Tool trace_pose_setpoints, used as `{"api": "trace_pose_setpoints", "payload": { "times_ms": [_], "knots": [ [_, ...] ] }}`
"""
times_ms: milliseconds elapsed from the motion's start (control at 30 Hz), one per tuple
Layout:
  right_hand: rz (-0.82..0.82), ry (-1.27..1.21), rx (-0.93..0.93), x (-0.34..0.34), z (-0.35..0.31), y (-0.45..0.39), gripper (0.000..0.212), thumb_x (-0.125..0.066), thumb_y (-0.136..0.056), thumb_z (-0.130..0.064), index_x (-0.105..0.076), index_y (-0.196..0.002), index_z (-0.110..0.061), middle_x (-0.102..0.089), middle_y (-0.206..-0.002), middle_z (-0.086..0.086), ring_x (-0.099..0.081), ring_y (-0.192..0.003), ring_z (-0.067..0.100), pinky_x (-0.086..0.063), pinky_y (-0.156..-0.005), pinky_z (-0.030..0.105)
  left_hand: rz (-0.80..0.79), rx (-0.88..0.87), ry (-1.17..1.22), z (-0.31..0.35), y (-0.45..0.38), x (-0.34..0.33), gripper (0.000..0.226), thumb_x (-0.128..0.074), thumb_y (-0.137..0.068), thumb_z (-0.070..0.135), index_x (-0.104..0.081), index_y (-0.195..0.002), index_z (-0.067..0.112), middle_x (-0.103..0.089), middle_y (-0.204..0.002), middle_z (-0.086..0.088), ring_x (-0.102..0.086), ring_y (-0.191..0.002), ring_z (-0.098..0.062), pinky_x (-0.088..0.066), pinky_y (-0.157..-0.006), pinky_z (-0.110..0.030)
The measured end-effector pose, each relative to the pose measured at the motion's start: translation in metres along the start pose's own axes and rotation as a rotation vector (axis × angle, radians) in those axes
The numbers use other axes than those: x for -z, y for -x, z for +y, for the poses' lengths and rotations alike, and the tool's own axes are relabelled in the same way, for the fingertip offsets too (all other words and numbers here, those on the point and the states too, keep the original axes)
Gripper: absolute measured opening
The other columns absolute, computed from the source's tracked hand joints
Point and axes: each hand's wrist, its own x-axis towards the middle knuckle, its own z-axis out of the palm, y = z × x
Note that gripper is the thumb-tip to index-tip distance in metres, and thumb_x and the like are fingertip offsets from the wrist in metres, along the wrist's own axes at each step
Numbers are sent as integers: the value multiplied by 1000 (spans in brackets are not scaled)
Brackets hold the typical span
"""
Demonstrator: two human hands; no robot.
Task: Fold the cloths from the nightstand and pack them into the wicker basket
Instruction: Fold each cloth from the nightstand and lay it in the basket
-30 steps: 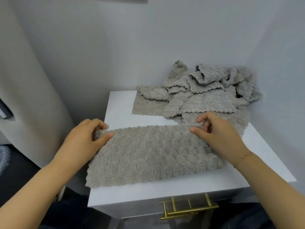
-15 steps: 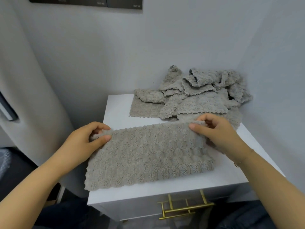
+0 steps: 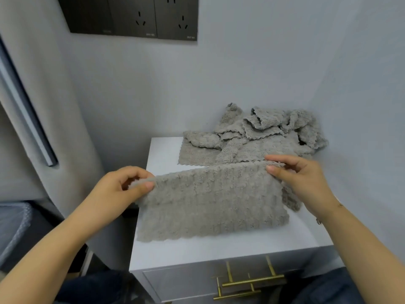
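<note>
The white nightstand [image 3: 219,246] with a flat top stands in the corner of grey walls, and it has brass bar handles [image 3: 252,281] on its front drawers. At its back lies a loose pile of beige fluffy cloths [image 3: 258,139] with scalloped edges. In front of the pile is one beige fluffy cloth [image 3: 210,202], folded to a long strip; its near edge rests on the top, its far edge is raised. The left hand [image 3: 116,189] pinches the far left corner between thumb and curled fingers [image 3: 135,172]. The right hand [image 3: 300,178] pinches the far right corner in the same way. On the wall above is a dark socket panel [image 3: 131,16].
</note>
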Motion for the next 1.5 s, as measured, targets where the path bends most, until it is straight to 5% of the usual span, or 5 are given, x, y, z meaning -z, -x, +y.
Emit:
{"api": "trace_pose_setpoints", "payload": {
  "times_ms": [367, 700, 1000, 1267, 1500],
  "knots": [
    [-96, 186, 254, -15, -105, -63, 10, -73, -83, -4, -70, -85, -13, -70, -79, -2, -64, -74, 4, -53, -74, 15, -445, 186, 395, 30, 46, -31, 17, -74, -83, 16, -63, -94, 9, -72, -75, -5, -62, -69, -12, -50, -71, -21],
    [-593, 810, 457, -181, -95, -151, 9, -76, -81, -16, -69, -86, -16, -64, -84, -4, -57, -80, 14, -44, -71, 23, -123, 230, -105, -12, 42, -17, 14, -72, -85, 30, -59, -90, 27, -65, -74, 4, -52, -58, 2, -42, -59, -9],
    [-684, 978, 515, -253, -54, -156, 15, -72, -86, -22, -70, -98, -13, -57, -87, -4, -57, -90, 20, -41, -76, 27, -119, 284, -209, -24, 46, -21, 22, -69, -84, 44, -55, -80, 28, -58, -69, 11, -49, -61, 0, -34, -55, -9],
    [-557, 793, 639, -201, -54, -111, 30, -62, -92, -22, -63, -121, -13, -61, -125, 4, -56, -115, 22, -41, -100, 33, -125, 237, -305, -16, 56, -12, 29, -59, -92, 41, -43, -114, 32, -61, -82, 8, -55, -72, -3, -40, -61, -13],
    [-694, 732, 592, -111, -18, 7, 48, -38, -96, -51, -62, -131, -28, -55, -136, -19, -46, -126, -7, -35, -109, 16, 33, -208, -480, -8, 63, -21, 30, -52, -97, 37, -48, -127, 37, -39, -115, 20, -42, -103, 3, -36, -88, -9]
  ]
}}
